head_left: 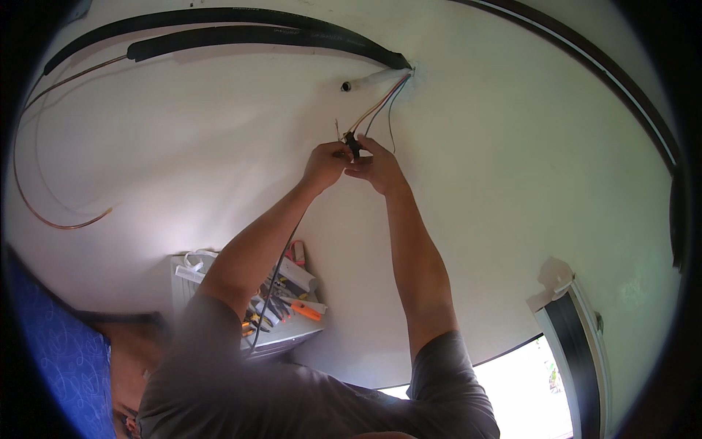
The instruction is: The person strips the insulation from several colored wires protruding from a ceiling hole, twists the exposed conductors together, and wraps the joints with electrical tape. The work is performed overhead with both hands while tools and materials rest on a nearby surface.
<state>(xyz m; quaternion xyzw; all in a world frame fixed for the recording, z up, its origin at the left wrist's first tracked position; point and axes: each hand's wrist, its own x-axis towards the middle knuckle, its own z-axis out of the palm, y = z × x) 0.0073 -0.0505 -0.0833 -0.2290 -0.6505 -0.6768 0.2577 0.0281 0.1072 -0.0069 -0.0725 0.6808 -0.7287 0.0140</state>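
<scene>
Both my hands are raised to the wall, close together at a small black piece [352, 145] where thin wires meet; its exact kind is hard to make out. My left hand [325, 165] pinches it from the left, fingers closed. On the other side my right hand [382, 168] grips its edge between thumb and fingers. Several coloured wires [374, 104] come down to it from a hole in the wall. A short bare wire end sticks up by my left hand. From below that hand a dark cable [276, 272] runs down past my left forearm.
Black insulated pipes [241, 36] arch from the hole to the left, ending in a bent copper tube [69, 225]. A short pale pipe stub [347, 86] juts out nearby. Pliers and other tools lie on a white cabinet [285, 336] below. A window frame [578, 358] stands lower right.
</scene>
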